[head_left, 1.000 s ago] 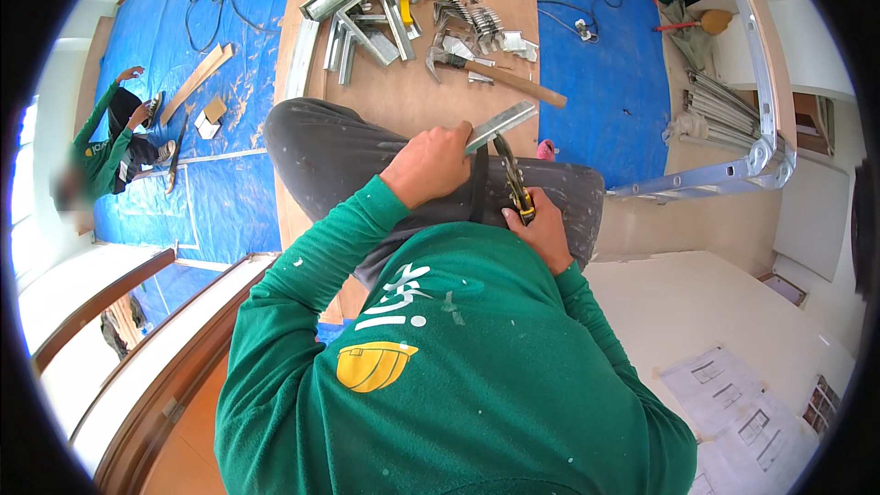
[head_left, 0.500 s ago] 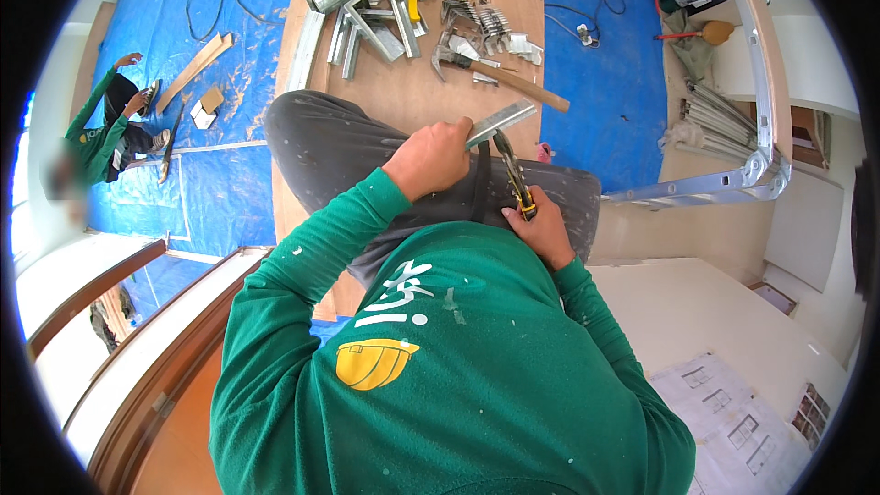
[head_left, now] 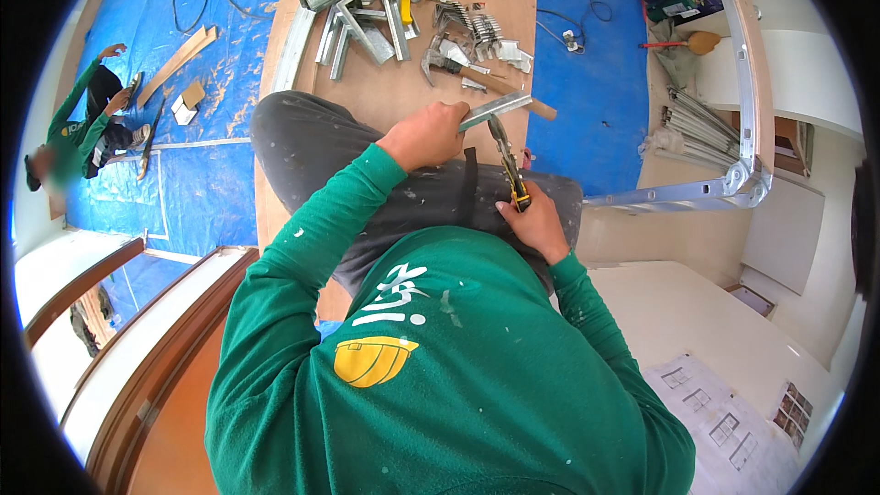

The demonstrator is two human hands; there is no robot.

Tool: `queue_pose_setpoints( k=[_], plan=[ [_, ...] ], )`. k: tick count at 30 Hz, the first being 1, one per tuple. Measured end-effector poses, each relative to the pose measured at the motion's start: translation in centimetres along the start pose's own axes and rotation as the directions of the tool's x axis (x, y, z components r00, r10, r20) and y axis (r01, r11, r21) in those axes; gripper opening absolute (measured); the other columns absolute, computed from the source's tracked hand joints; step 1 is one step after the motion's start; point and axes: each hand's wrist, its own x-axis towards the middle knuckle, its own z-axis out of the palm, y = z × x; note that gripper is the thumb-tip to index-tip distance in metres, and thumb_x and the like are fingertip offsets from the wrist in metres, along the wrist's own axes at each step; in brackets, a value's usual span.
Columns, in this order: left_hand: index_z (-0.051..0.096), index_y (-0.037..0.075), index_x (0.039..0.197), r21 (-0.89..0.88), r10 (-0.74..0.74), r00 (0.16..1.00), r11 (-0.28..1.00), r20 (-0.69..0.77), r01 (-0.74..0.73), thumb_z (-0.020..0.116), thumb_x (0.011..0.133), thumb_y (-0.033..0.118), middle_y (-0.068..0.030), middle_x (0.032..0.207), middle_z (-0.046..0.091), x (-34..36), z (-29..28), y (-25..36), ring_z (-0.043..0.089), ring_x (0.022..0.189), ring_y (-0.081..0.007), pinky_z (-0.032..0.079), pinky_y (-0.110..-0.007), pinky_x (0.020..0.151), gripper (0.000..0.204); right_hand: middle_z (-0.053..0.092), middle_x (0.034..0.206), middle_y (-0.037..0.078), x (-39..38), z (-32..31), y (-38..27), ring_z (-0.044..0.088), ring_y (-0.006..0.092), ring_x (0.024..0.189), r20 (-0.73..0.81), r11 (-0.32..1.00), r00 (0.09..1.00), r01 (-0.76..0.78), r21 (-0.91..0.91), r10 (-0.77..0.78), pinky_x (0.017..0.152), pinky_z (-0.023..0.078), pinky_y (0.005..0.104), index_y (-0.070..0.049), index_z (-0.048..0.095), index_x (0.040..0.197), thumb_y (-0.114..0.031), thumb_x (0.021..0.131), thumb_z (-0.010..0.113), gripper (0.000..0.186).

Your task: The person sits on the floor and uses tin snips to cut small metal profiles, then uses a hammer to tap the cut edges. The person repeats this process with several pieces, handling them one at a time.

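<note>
My left hand [head_left: 424,136] is closed round one end of a short galvanized metal channel [head_left: 496,111], held above my lap. In my right hand [head_left: 539,222] are tin snips [head_left: 510,163] with black and yellow handles. Their jaws meet the channel's near edge; whether the blades are closed on it I cannot tell. Beyond the channel lies a claw hammer [head_left: 490,83] on the wooden board [head_left: 500,0], its handle partly covered by the channel. Bent metal channel pieces [head_left: 353,23] and rows of small metal brackets [head_left: 472,26] rest on the same board.
Blue sheeting [head_left: 582,101] flanks the board. A ladder [head_left: 747,110] stands at the right, near a bundle of metal profiles [head_left: 698,124]. Another person [head_left: 82,124] in green sits at the far left. Paper drawings [head_left: 720,422] lie on a white surface at the lower right.
The channel and snips have shifted slightly left and up in view, along with the whole scene. The snips' jaws now sit more upright against the channel. Both hands keep their holds.
</note>
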Motion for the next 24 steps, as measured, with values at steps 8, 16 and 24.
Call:
queue_pose_setpoints(
  k=[8, 16, 24],
  plan=[
    [0.068, -0.001, 0.109, -0.052, 0.042, 0.998, 0.998, 0.043, -0.04, 0.061, 0.092, 0.013, -0.0313, 0.094, 0.072, 2.7, 1.7, -3.3, 0.069, 0.092, -0.0511, 0.055, -0.058, 0.084, 0.023, 0.071, 0.085, 0.028, 2.4, 0.8, 0.8, 0.069, 0.0497, 0.085, -0.041, 0.998, 0.999, 0.02, -0.057, -0.022, 0.074, 0.053, 0.0524, 0.004, 0.067, 0.103, -0.038, 0.088, 0.084, 0.048],
    [0.069, 0.0, 0.111, -0.117, -0.009, 0.998, 0.993, 0.07, 0.017, 0.062, 0.091, 0.013, -0.0306, 0.093, 0.072, 2.5, 2.7, -5.0, 0.07, 0.09, -0.0505, 0.055, -0.058, 0.084, 0.025, 0.068, 0.079, 0.029, 2.9, 0.8, -1.3, 0.067, 0.0475, 0.077, -0.01, 0.99, 0.995, -0.102, -0.096, 0.102, 0.069, 0.05, 0.0501, 0.005, 0.065, 0.092, -0.041, 0.087, 0.085, 0.05],
    [0.066, -0.004, 0.111, -0.145, -0.033, 0.999, 0.989, 0.037, 0.038, 0.061, 0.09, 0.011, -0.0318, 0.091, 0.071, 1.8, 2.6, -4.7, 0.07, 0.089, -0.05, 0.056, -0.057, 0.083, 0.027, 0.065, 0.074, 0.026, 3.0, 0.7, -1.1, 0.061, 0.0432, 0.067, -0.01, 0.994, 0.997, -0.073, -0.083, 0.073, 0.065, 0.048, 0.0482, 0.004, 0.064, 0.088, -0.041, 0.087, 0.086, 0.05]
  ],
)
